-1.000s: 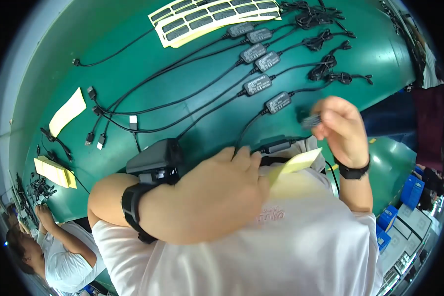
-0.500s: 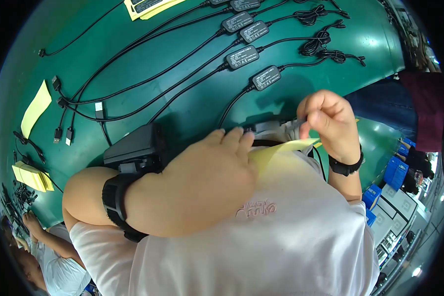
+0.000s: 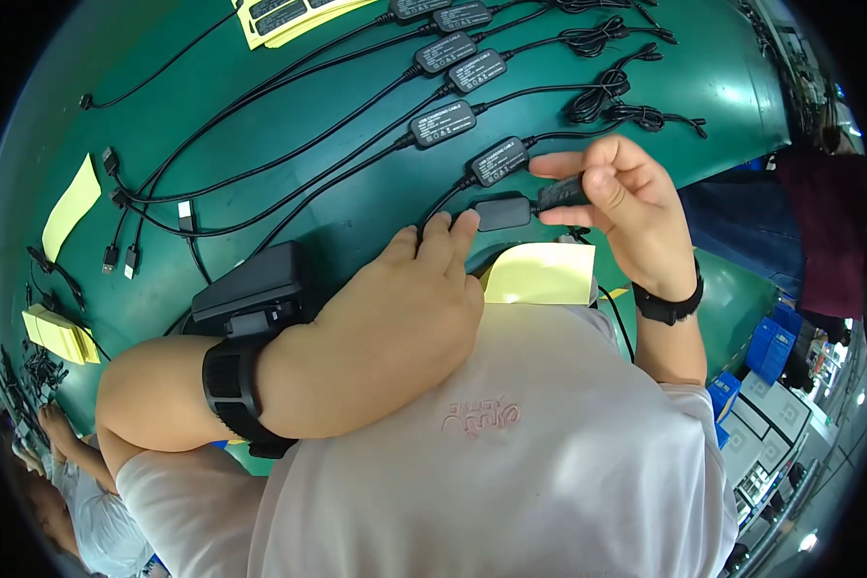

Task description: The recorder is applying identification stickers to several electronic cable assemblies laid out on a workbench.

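My right hand [image 3: 636, 207] pinches a small black label [image 3: 561, 193] between thumb and fingers, just right of a charging cable's plain black box [image 3: 503, 214]. My left hand [image 3: 419, 289] reaches across my body, its fingertips closed at the left end of that box; the thumb is hidden. A yellow backing sheet [image 3: 539, 274] lies against my shirt below the box. Just above, another charging cable's box [image 3: 500, 162] carries a printed label. Several more labelled cables, one with its box [image 3: 443, 123] nearby, lie in a row on the green table [image 3: 356, 193].
Yellow label sheets [image 3: 299, 19] lie at the far edge. A yellow strip [image 3: 70, 207] and a yellow stack [image 3: 61, 334] are on the left. USB plugs [image 3: 185, 214] lie left of centre. Another person [image 3: 96, 501] sits lower left; blue bins [image 3: 769, 349] stand at the right.
Both hands have moved up, away from my body. The black label now shows in my right hand beside the plain box. The yellow backing sheet now lies flatter against my shirt.
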`<state>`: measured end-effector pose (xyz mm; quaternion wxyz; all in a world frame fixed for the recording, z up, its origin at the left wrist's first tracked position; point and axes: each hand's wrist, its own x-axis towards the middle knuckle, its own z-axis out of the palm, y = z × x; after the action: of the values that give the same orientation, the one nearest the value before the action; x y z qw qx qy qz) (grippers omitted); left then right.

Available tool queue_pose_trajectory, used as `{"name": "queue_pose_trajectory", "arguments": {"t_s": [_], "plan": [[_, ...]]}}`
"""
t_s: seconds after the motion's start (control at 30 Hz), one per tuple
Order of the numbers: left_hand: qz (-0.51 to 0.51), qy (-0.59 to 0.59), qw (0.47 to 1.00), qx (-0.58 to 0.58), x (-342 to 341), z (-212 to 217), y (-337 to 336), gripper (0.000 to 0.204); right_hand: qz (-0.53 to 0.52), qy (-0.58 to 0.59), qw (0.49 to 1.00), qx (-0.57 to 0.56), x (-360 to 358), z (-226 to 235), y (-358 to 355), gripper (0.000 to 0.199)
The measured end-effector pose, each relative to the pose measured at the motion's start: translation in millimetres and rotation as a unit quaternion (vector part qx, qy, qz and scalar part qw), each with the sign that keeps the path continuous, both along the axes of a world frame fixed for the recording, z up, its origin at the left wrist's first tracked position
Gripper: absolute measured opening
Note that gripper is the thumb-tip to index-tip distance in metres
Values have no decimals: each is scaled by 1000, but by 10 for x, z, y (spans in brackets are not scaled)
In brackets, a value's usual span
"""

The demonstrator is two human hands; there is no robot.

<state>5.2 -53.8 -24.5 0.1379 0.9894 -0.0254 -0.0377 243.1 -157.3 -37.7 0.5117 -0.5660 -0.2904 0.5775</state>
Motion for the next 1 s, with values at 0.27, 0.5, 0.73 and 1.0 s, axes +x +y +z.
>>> {"name": "queue_pose_trajectory", "arguments": {"t_s": [0.27,0.5,0.73,1.0], "plan": [[6,-35,997,-73,19,-111,2,13,-130,-34,985,105,-161,-58,-258,9],[-5,-61,998,2,90,-149,-40,14,-85,7,995,-42,-207,33,-120,11],[-17,-92,995,-17,42,-218,6,14,-146,-70,985,-54,-471,-35,-153,12],[-20,-102,995,-9,59,-246,4,16,-184,-79,979,-44,-514,-85,-175,11]]}}
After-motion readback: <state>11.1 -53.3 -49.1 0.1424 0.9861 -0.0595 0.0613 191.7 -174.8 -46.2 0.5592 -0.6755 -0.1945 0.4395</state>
